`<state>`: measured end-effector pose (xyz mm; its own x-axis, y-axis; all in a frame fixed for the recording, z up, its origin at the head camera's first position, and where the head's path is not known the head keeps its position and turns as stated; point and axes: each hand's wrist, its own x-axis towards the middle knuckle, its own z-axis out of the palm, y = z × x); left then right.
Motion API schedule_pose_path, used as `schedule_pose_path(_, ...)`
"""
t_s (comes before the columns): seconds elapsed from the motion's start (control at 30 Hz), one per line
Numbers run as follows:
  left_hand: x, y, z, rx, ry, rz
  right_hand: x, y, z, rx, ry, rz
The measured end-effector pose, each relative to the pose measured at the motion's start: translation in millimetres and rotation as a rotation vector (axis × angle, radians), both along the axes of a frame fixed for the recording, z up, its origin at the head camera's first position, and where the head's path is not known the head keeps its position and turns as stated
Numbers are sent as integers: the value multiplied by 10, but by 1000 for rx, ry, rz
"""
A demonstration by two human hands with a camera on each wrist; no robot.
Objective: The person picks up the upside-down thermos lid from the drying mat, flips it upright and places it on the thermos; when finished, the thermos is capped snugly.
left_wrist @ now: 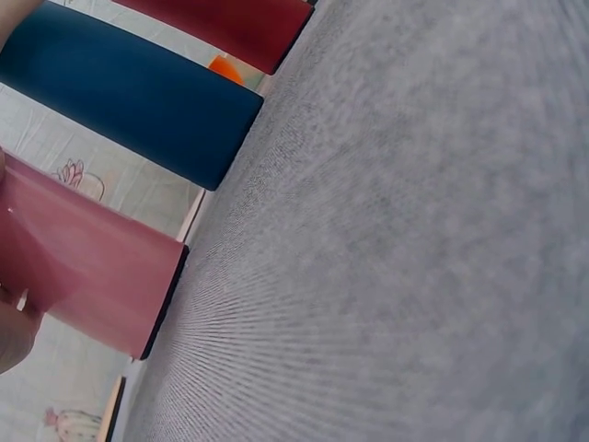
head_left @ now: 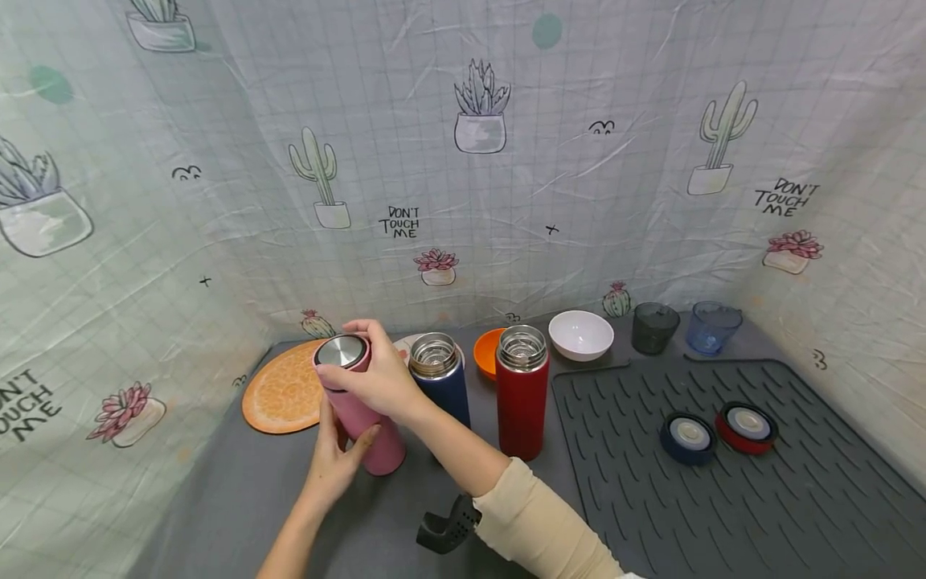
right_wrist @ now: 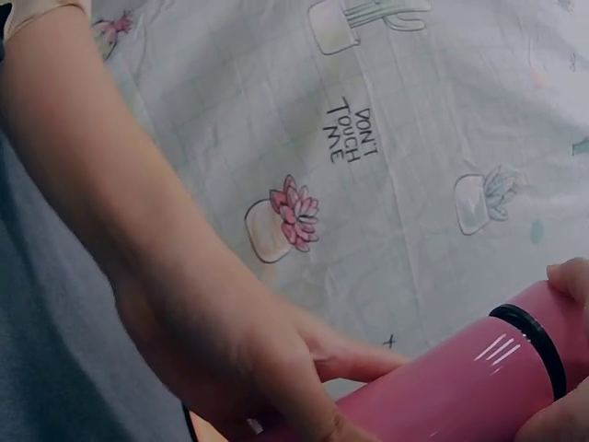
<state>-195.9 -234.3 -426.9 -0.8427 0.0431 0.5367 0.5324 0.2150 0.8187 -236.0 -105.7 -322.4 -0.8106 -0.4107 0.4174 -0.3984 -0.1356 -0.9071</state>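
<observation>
Closed in at the back and along both sides by a pale cloth wall [head_left: 405,96], hanging in loose creases and faintly lined with a grid. Printed with potted cacti [head_left: 313,157], pink plants [head_left: 793,244], green dots [head_left: 546,30], small crosses [head_left: 552,230] and the words "DON'T TOUCH ME" [head_left: 401,222]. Tinted greenish on the left, cooler grey across the middle, warmer toward the right. Bordered below by a flat grey table [head_left: 224,498], grainy and finely ribbed in the left wrist view. Lit softly, with a faint sheen along the folds.
</observation>
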Motion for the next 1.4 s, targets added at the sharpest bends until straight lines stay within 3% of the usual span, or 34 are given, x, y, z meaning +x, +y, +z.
schedule_pose_path(0.2, 122, 93, 184, -7, 11, 14, 42, -18, 7, 166, 77, -212)
schedule_pose_path(0.3, 141, 111, 225, -6, 15, 13, 41, 1, -11, 178, 87, -177)
schedule_pose_path(0.43, 89, 69, 150, -7, 8, 15, 22, 34, -31, 113, 86, -67)
schedule_pose_path(0.57, 10, 10, 46, -8, 5, 24, 0, 31, -40, 70, 89, -49)
schedule_pose_path(0.73, 0, -8, 13, 1, 17, 14, 12, 8, -96, 16, 135, -41)
schedule_pose_path(0.83, 12, -7, 16, 1, 4, 18, 33, 1, -127, 25, 194, -69)
schedule_pose_path(1.03, 19, 5, 36, 1, -29, 22, 64, -18, -132, 141, 230, -247)
schedule_pose_path(1.1, 20, 6, 37, -1, -36, 23, 61, -19, -136, 150, 243, -262)
schedule_pose_path(1.4, 28, 2, 21, -4, -22, 25, 46, 18, -187, -15, 253, -82)
